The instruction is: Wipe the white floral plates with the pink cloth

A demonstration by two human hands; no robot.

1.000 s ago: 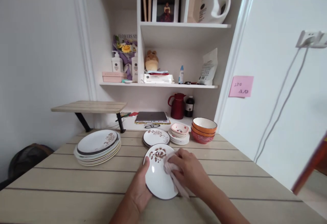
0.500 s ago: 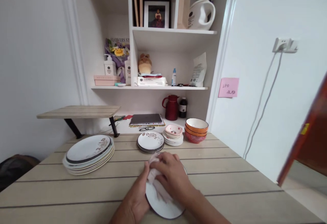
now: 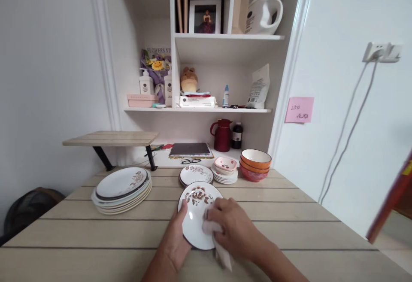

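A white plate [image 3: 195, 219] with a brown flower print and dark rim is held tilted above the table. My left hand [image 3: 175, 235] grips its left edge, thumb on the face and fingers hidden beneath. My right hand [image 3: 232, 226] is closed on a pale cloth [image 3: 213, 227], pressed against the plate's right side, with one end hanging below the rim. Just behind the plate lies a small stack of similar flowered plates [image 3: 191, 173].
Large plates [image 3: 120, 182] are stacked at left, near a raised wooden stand [image 3: 111, 138]. Small white dishes [image 3: 225, 178] and orange and red bowls [image 3: 255, 164] stand at back right. Behind them are glasses [image 3: 191, 161], a laptop [image 3: 189, 149] and a red jug [image 3: 222, 136].
The cloth and my right hand have moved from the plate's upper middle to its right side, uncovering the flower print. The plate is raised slightly and tilted more towards me.
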